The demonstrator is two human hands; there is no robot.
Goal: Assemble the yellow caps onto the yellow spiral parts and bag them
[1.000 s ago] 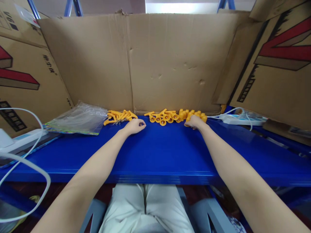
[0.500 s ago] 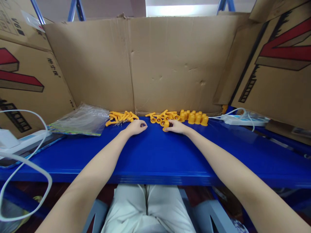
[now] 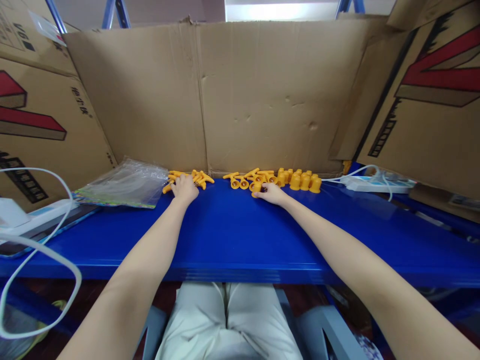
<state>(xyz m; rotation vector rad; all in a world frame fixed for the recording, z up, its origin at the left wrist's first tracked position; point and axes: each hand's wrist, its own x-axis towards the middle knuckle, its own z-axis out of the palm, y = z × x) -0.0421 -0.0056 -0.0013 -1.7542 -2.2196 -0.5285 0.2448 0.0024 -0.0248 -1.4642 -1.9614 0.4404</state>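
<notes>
My left hand (image 3: 185,189) is over a pile of yellow T-shaped handles (image 3: 200,177) with thin twisted metal shafts, like small corkscrews. Its fingers look apart and reach down among them; the fingertips are partly hidden. A yellow cup (image 3: 255,187) is pinched in my right hand (image 3: 274,194), its open mouth tilted toward me. Just behind that hand lie several T-handled pieces (image 3: 252,173) fitted with yellow cups (image 3: 235,184), metal tips visible inside. Further right, more yellow cups (image 3: 305,182) stand mouth down in rows.
Clear plastic bags (image 3: 125,185) lie left of the handle pile. A cardboard wall (image 3: 277,100) closes off the back of the blue table (image 3: 240,240). White power strips (image 3: 378,184) with cables sit at the right and far left, between large printed cartons (image 3: 37,125).
My left hand has moved left and onto the pile of T-shaped handles. My right hand stays in place with the yellow cup, which has turned its mouth more toward me.
</notes>
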